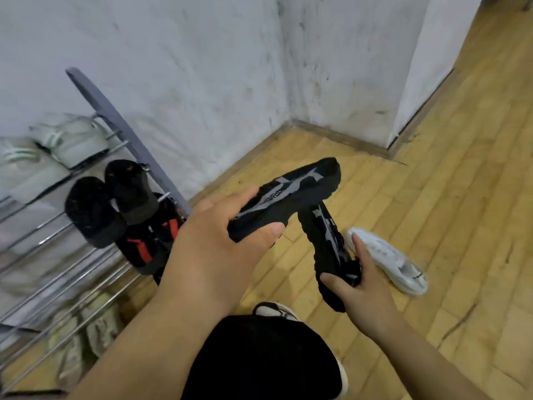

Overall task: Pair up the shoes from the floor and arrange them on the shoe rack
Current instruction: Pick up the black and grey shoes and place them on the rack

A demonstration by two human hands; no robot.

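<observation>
Here, left hand (213, 241) gripping black sneaker (291, 192), right hand (357, 287) gripping its mate (326, 243)

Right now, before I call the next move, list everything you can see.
black sneakers: two, black with grey marks, one in each hand, off the floor
white shoe: one, white, on the floor beside the right hand
rack: one, grey frame with metal bars, left, against the wall
pale sneakers: two, whitish-green, top shelf
black shoes: two, black, next shelf down
red-black shoes: apparently two, blurred, the shelf below
yellowish shoes: two, blurred, lowest level
floor: wooden, yellow
hands: left and right, each gripping one sneaker
</observation>
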